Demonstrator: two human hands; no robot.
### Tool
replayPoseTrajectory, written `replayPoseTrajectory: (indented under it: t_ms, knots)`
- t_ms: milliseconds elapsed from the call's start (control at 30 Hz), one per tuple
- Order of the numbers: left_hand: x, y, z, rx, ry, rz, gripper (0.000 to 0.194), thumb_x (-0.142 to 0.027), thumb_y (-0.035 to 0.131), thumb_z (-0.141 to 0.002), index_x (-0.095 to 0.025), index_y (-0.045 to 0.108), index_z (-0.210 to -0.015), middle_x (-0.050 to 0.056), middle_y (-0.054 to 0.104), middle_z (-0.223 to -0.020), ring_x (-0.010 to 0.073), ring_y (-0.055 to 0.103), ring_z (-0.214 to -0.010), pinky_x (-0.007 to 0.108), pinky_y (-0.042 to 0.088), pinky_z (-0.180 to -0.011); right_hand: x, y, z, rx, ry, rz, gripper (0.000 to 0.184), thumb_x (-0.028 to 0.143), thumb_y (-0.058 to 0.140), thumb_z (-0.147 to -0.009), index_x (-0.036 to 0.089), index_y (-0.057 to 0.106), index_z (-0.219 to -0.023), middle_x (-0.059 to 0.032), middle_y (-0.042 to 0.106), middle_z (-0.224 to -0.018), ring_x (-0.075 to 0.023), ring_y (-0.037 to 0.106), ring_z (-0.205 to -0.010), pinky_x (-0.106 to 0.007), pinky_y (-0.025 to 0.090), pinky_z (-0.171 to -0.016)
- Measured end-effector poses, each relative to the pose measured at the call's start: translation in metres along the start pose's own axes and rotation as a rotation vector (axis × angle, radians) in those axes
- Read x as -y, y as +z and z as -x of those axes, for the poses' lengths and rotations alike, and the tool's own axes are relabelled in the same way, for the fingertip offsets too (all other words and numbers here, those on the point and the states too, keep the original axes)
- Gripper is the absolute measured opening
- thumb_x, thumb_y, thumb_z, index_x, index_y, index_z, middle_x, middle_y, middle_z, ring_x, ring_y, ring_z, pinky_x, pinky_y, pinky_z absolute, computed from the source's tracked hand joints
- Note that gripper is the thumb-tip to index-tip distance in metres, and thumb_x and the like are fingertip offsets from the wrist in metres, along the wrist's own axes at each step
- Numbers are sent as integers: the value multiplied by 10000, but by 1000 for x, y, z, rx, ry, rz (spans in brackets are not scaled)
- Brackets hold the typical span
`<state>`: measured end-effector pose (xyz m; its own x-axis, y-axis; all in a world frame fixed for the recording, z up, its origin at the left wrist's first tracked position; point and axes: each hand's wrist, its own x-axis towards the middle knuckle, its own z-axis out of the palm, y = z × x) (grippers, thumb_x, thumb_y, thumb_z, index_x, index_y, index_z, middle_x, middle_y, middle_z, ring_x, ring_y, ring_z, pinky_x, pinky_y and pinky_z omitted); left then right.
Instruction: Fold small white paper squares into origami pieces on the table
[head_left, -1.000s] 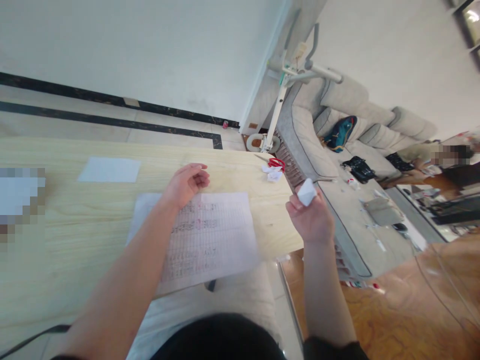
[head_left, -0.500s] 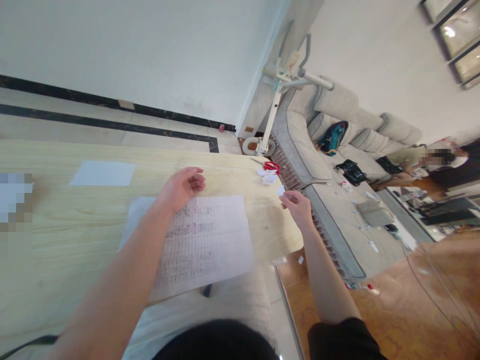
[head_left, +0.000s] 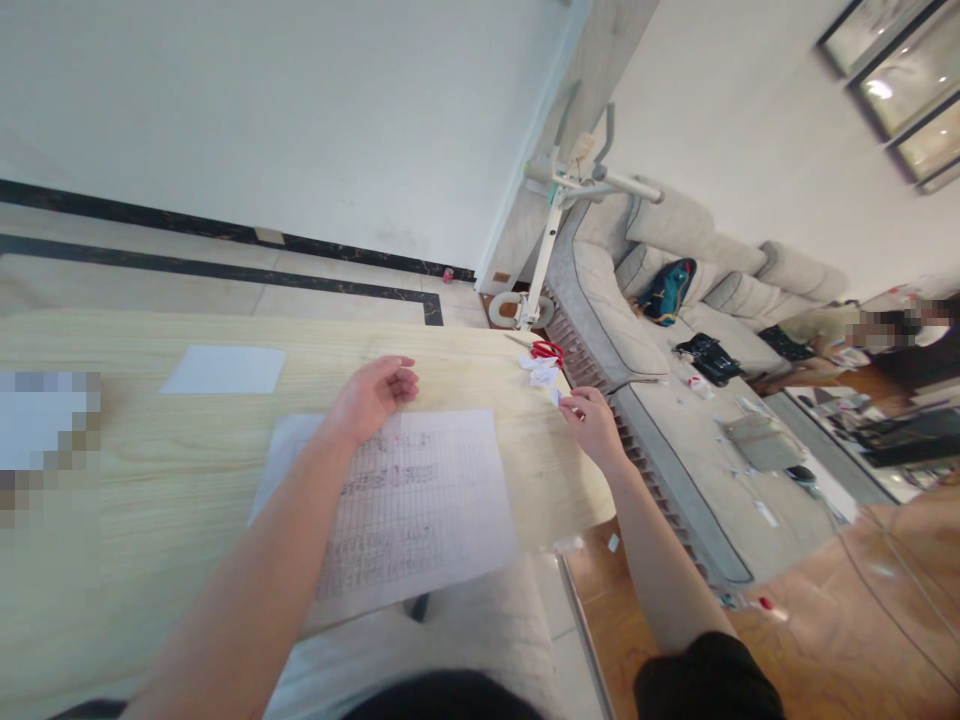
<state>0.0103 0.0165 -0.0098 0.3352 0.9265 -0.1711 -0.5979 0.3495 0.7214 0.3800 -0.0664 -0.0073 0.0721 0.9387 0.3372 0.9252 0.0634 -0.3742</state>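
Observation:
My right hand (head_left: 591, 425) pinches a small white paper scrap (head_left: 555, 397) between thumb and fingertips, over the right end of the table. Just beyond it lie some crumpled paper pieces (head_left: 540, 373) and a pair of scissors (head_left: 547, 351) with red handles. My left hand (head_left: 373, 398) hovers at the far edge of a large lined sheet (head_left: 435, 520) covered with handwriting. Its fingers are loosely curled and apart, with nothing in them. The left forearm hides part of that sheet. Farther left, a blank white paper (head_left: 225, 370) lies flat.
The pale wooden table (head_left: 112, 420) has a pixelated white patch at its left. Past its right end stand a grey sofa (head_left: 675, 450) with bags and a white exercise machine (head_left: 547, 240). Another person (head_left: 810, 330) is at the far right.
My right hand has moved slightly left with the paper scrap, closer to the crumpled pieces. The left hand keeps nearly the same place over the sheet. The whole view has shifted slightly.

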Motion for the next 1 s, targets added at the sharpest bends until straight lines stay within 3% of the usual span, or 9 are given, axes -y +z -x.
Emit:
replayPoseTrajectory:
  t_ms: [167, 600, 1000]
  knots:
    - [1, -1, -1, 1, 1, 0, 180, -251, 593, -709, -113, 621, -821, 40, 598, -664, 127, 568, -620, 276, 473, -626, -8, 1, -1, 7, -6, 27, 204, 311, 558, -772, 204, 714, -849, -95, 549, -1039, -150, 561, -687, -331, 505, -701]
    - [0, 1, 1, -7, -2, -2, 190, -255, 600, -697, -116, 613, -826, 34, 598, -654, 127, 574, -615, 270, 471, -617, -5, 1, -1, 21, 6, -4, 246, 374, 595, -743, 174, 702, -837, -103, 541, -1043, -105, 521, -568, -323, 507, -643]
    - [2, -2, -2, 15, -15, 35, 192, -256, 623, -698, -115, 629, -829, 37, 607, -661, 128, 574, -623, 267, 463, -614, -4, 0, -2, 3, 3, 23, 198, 287, 546, -750, 168, 678, -834, -105, 536, -1044, -97, 513, -547, -312, 503, -630]
